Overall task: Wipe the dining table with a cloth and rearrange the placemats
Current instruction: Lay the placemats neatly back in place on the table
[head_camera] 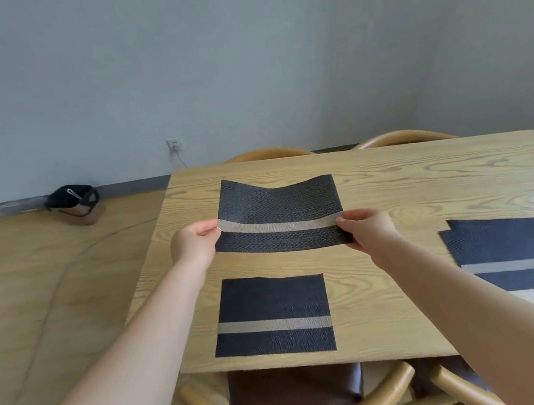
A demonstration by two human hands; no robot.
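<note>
The left hand (192,245) and right hand (367,227) are each pinching a side edge of one striped placemat (279,216), holding it sagging over the counter's (393,181) far left corner. Two placemat spots are lying flat: a single placemat (272,315) at the near edge, and a stack of placemats (512,252) toward the right edge.

Both bare arms extend forward and converge slightly toward the centre of the view, elbows nearly straight. The left hand (196,245) has its thumb on top and fingers curled beneath, pinching the left edge of the held placemat (279,216). The right hand (370,229) mirrors it, thumb above and fingers below, pinching the right edge. The two hands sit at about equal height, well apart, wrists roughly level.
</note>
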